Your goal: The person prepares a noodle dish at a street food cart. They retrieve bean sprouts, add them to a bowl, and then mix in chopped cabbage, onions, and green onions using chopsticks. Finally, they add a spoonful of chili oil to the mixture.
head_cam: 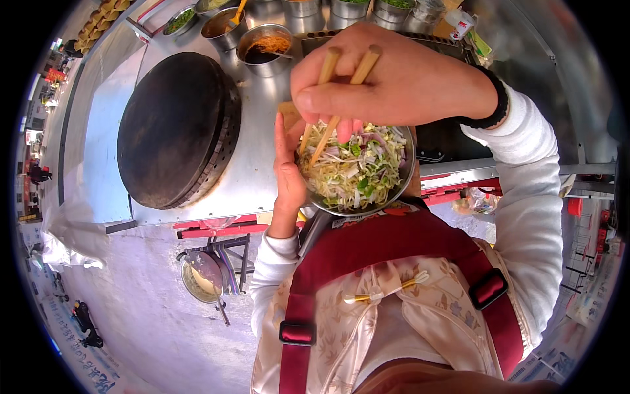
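Note:
My right hand [374,83] grips a pair of wooden chopsticks [322,143] high over a round metal bowl [411,162]. The chopstick tips go into shredded vegetables [362,172], a mix of pale strands, purple-edged pieces and green bits that fills the bowl. My left hand [289,172] holds the bowl's left side, its fingers pointing away from me. Part of the bowl's far rim is hidden behind my right hand. Beneath the bowl, a wooden board [288,109] shows at the edges.
A round dark griddle [170,128] stands left on the steel counter [258,162]. Beyond are a pot of dark sauce with red flakes [261,51], a sauce pot with an orange-handled brush [219,32] and several metal tubs. A pot of pale batter [202,278] sits low at left.

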Tool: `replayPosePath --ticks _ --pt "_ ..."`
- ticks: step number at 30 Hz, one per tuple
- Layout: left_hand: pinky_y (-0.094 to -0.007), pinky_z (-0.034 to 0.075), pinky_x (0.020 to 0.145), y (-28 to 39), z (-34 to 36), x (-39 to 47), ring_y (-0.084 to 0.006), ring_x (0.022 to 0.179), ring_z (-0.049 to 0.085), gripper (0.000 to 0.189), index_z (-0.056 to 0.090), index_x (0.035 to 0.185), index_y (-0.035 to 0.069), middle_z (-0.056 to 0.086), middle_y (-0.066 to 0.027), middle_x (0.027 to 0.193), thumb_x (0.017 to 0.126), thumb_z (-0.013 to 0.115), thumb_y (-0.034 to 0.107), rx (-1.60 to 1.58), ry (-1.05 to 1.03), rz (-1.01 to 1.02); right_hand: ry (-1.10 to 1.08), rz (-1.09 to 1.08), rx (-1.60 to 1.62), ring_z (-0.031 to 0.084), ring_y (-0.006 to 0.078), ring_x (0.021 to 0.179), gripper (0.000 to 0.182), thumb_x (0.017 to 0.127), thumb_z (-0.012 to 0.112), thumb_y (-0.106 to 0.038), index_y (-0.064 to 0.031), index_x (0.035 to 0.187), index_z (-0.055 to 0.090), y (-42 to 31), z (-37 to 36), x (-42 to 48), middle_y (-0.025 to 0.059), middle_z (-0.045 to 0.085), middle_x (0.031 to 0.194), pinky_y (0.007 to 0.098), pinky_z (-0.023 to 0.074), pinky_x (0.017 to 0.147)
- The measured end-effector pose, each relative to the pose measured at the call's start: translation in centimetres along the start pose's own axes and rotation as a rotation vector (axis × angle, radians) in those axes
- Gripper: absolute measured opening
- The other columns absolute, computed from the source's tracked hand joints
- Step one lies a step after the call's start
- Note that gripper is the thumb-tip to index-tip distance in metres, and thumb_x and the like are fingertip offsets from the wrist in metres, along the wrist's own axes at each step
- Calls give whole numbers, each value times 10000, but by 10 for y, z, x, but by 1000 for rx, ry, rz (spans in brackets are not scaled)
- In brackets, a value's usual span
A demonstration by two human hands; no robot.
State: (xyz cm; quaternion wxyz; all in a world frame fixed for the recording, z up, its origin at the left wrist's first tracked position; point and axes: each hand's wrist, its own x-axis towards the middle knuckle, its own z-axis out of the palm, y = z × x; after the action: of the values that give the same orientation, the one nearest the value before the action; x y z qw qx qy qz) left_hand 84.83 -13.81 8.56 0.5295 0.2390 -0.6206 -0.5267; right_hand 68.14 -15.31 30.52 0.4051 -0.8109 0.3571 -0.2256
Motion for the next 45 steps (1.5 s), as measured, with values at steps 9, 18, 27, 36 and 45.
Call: replayPosePath --ticks 9,18,27,36,45 --pt "-349 299 947 26 1 7 -293 1112 439 754 103 1354 22 439 -205 1223 855 198 579 310 -181 -19 -26 249 222 611 133 592 237 876 463 -178 26 785 545 30 -14 -51 50 561 673 196 473 519" --pt "-254 463 720 73 36 43 -185 849 602 209 562 1016 -11 618 -126 934 863 485 109 681 -354 146 467 159 282 614 164 568 253 896 411 -168 23 789 537 65 -35 -153 81 566 691 209 490 504" --pt "-279 441 773 67 52 72 -192 818 609 279 617 908 -29 638 -102 854 888 472 208 314 5 -109 602 20 397 601 142 557 235 890 429 -164 21 809 549 75 -12 -176 74 566 682 197 478 490" --pt "-403 375 863 94 31 49 -281 1033 491 182 607 940 40 556 -112 1036 783 559 121 1167 -61 517 642 -40 471 583 101 536 228 884 448 -159 26 815 562 94 14 -178 60 562 669 176 462 482" --pt "-283 380 846 62 61 64 -174 998 502 401 531 1080 -5 557 -98 1063 924 348 316 581 143 -70 749 -347 542 615 154 621 277 914 394 -171 47 816 534 84 20 -180 97 573 705 205 493 535"
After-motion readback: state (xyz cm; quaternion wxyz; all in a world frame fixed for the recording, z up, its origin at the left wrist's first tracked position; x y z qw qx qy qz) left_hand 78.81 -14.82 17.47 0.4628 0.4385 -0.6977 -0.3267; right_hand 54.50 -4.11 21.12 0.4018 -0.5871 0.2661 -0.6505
